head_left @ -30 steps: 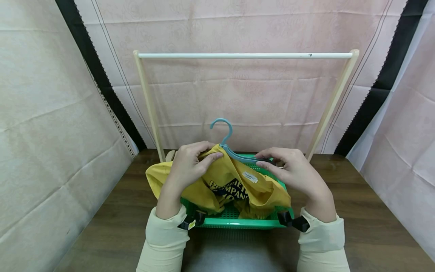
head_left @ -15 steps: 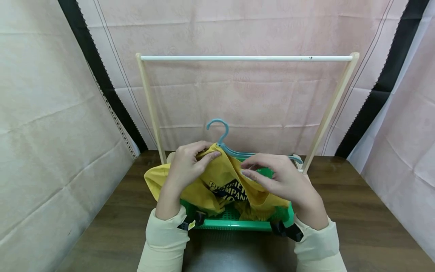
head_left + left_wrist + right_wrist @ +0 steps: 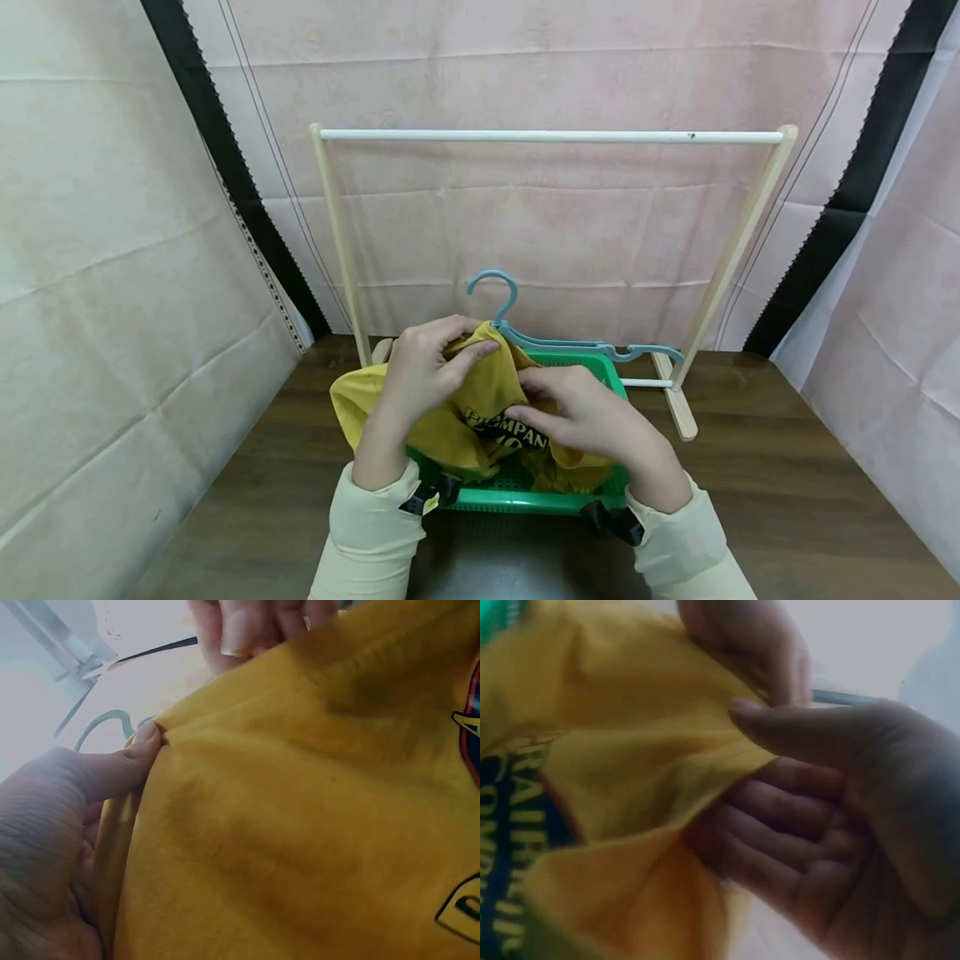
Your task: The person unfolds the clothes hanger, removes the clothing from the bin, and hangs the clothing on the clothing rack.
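A yellow T-shirt point(image 3: 468, 446) with dark lettering lies bunched over a green basket point(image 3: 517, 502). In the head view my left hand point(image 3: 423, 367) pinches the shirt's neck edge close to the base of a light blue hanger's hook point(image 3: 498, 292). The hanger's left arm is hidden by the cloth; its right arm sticks out bare. My right hand point(image 3: 581, 417) is at the right part of the neck opening. In the right wrist view the thumb point(image 3: 802, 735) lies over the shirt's edge, apart from the extended fingers point(image 3: 780, 825), which reach behind the cloth.
A white rail point(image 3: 547, 136) on pale posts stands behind the basket. One post's foot point(image 3: 678, 408) rests on the wooden table point(image 3: 787, 483) at the right. Pale cloth walls close in the back and both sides.
My right hand has left the hanger's right arm and moved left and nearer to the shirt's neck opening. The left hand keeps its pinch.
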### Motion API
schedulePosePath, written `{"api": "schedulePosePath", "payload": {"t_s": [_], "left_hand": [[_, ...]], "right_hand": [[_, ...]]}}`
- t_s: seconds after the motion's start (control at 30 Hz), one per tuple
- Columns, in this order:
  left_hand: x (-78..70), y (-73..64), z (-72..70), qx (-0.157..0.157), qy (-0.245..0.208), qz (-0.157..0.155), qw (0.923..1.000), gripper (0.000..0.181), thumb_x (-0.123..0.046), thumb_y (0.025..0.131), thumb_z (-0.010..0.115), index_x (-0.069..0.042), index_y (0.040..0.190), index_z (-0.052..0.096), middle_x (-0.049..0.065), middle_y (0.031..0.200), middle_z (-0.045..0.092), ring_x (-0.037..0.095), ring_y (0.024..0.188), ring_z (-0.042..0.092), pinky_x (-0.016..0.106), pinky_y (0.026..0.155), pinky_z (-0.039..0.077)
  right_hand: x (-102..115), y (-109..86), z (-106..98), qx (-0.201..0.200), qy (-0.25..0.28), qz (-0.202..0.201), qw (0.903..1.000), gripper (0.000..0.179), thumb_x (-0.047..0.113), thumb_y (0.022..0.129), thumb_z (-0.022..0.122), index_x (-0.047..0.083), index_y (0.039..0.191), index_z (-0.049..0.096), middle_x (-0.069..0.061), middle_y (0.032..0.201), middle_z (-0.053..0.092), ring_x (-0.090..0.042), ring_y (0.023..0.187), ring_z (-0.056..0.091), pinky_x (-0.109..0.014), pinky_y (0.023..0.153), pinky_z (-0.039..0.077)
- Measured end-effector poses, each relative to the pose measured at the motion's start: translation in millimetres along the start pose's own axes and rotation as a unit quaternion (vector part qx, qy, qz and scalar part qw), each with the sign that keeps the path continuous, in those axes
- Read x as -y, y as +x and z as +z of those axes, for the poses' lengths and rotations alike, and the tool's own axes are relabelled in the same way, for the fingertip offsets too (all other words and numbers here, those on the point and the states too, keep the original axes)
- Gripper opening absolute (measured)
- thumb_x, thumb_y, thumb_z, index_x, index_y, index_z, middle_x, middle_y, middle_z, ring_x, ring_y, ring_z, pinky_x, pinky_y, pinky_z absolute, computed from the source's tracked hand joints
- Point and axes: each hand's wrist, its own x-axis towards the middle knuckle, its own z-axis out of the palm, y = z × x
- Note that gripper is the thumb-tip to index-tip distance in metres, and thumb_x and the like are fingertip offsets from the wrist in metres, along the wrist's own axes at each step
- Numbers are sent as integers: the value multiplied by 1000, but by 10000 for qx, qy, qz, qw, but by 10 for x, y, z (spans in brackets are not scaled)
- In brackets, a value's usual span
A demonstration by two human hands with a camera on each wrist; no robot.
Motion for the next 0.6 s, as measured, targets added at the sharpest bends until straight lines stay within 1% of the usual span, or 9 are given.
{"api": "schedulePosePath", "payload": {"t_s": [0.07,0.13,0.17,0.23,0.33,0.4,0.5,0.6], "left_hand": [[-1,0,-3,-58,-65,48,10000,15,-30,92,76,-18,100,78,-11,86,71,4,59,49,24,51,40],[6,-5,-13,-109,-132,68,9998,14,-28,91,77,-17,100,78,-11,87,71,4,60,51,24,52,42],[12,-7,-21,-146,-152,71,9998,14,-27,91,77,-17,100,78,-10,88,72,4,60,52,24,53,43],[31,-15,-44,-236,-168,62,9996,13,-25,90,79,-17,100,78,-9,90,73,4,61,54,24,53,43],[70,-21,-90,-374,-135,50,9992,13,-23,89,79,-16,100,79,-8,92,74,5,62,56,23,54,43],[93,-27,-128,-468,-106,27,9988,12,-22,89,80,-16,100,79,-8,92,74,6,61,56,22,54,42],[125,-38,-187,-555,-109,-4,9984,12,-20,89,80,-15,99,79,-7,89,74,7,58,51,21,52,40],[152,-59,-247,-634,-69,-107,9979,12,-19,88,80,-15,99,79,-7,89,73,8,57,48,21,51,37]], "right_hand": [[-18,-3,29,449,-65,128,9989,13,27,100,66,16,105,67,12,83,62,0,67,56,-23,62,50],[-36,-18,37,794,-116,260,9964,13,31,101,65,18,98,65,13,75,55,0,59,49,-23,58,46],[-48,-33,33,909,-124,305,9953,12,31,101,64,19,98,65,14,72,53,1,56,47,-23,60,47],[-68,-70,2,1014,-133,366,9941,11,29,101,64,20,95,65,14,69,50,1,53,45,-22,58,46],[-103,-135,-85,916,-129,316,9952,11,20,102,63,19,91,65,14,66,48,1,50,43,-22,55,45],[-136,-187,-159,795,-103,268,9964,12,16,102,62,18,91,65,14,67,49,1,51,43,-21,50,41],[-178,-265,-274,572,-101,201,9981,11,12,102,61,17,96,69,14,72,56,-1,51,45,-21,48,42],[-209,-338,-371,352,13,253,9991,10,13,101,63,19,101,71,11,78,63,-1,50,45,-22,48,42]]}}
